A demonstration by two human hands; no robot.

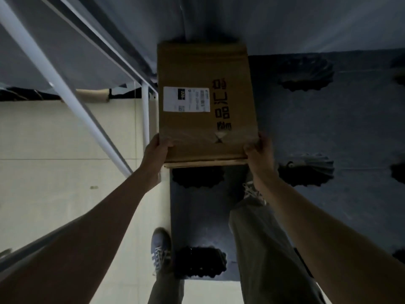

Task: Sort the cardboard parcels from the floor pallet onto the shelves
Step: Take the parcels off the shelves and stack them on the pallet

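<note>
Both hands clamp the near end of the cardboard parcel (207, 102): my left hand (156, 150) wraps the near left corner with the thumb on top, and my right hand (259, 150) does the same at the near right corner. I hold it out in front at arm's length, above the dark floor pallet (328, 128), with its far end reaching toward the pale shelf board (219, 18) ahead.

I judge it stiff and fairly light, since two corner grips carry it level without sag. Glossy tape across the top could be slick, so the edges and corners look like the safer places to hold; a hand underneath would help if the load inside shifts.

It is a flat, brown, rectangular box. A white shipping label (186, 99) sits left of centre on top, black printed characters run along the right side, and clear tape crosses the near end, where a small dark mark shows.

Around it, the white shelf frame (65, 88) slants past on the left over the pale floor (54, 139). My left shoe (161, 246) stands on that floor beside the pallet edge, my right leg over the pallet.
</note>
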